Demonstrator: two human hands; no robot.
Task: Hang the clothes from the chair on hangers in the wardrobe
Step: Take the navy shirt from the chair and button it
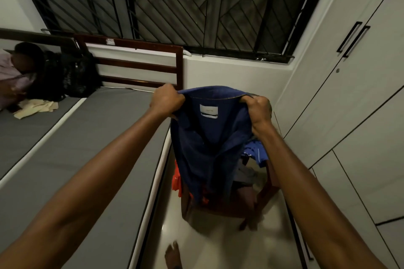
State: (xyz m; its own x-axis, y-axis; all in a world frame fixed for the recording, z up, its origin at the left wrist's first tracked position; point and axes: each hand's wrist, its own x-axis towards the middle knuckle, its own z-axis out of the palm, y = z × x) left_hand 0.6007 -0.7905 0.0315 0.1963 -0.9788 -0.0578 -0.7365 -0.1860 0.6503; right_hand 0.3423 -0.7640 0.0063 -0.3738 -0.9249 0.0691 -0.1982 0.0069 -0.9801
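A dark blue cloth shirt [207, 137] with a white neck label hangs at the frame's centre, held up by its collar above a dark wooden chair [260, 199]. The left hand [167, 99], at 9 o'clock of the collar, and the right hand [258, 109], at 3 o'clock, each have their fingers curled tight round the fabric. More clothes, orange [177, 181] and bright blue [255, 153], lie heaped on the chair. A grey mattress bed [76, 148] lies at 9 o'clock, a white wardrobe [349, 94] with closed doors at 3 o'clock.

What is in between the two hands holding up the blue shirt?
In the head view, the dark blue shirt's collar stretches between the left hand and the right hand, with a white label just below.
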